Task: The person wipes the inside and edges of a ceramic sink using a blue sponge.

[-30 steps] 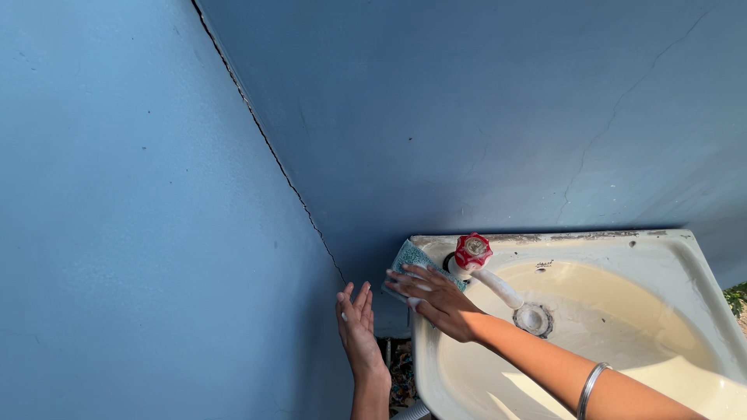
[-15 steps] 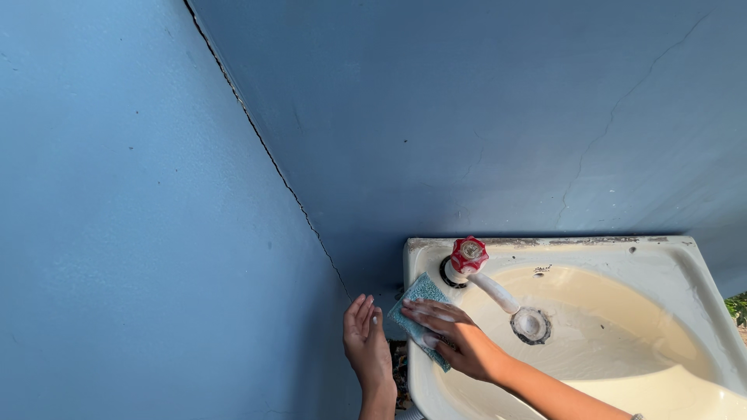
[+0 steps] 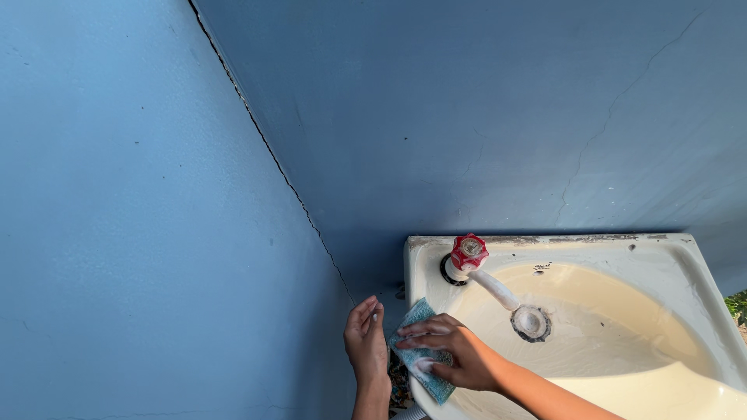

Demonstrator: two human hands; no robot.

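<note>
The right hand (image 3: 451, 354) presses a blue-green scrubbing cloth (image 3: 420, 354) flat against the left rim of a cream-coloured sink (image 3: 661, 268). Its fingers (image 3: 420, 328) lie stretched out and slightly spread over the cloth, with soapy foam on them; they push down on it rather than close around it. The cloth drapes over the rim's edge, with a corner showing above the fingers and another below the palm. The left hand (image 3: 367, 342) is just beside the sink's outer left side, palm turned toward the sink, fingers straight and close together, holding nothing. At the back of the sink stands a tap (image 3: 486, 276) with a red handle and a white spout. Blue walls (image 3: 156, 233) meet in a corner above the hands.
</note>
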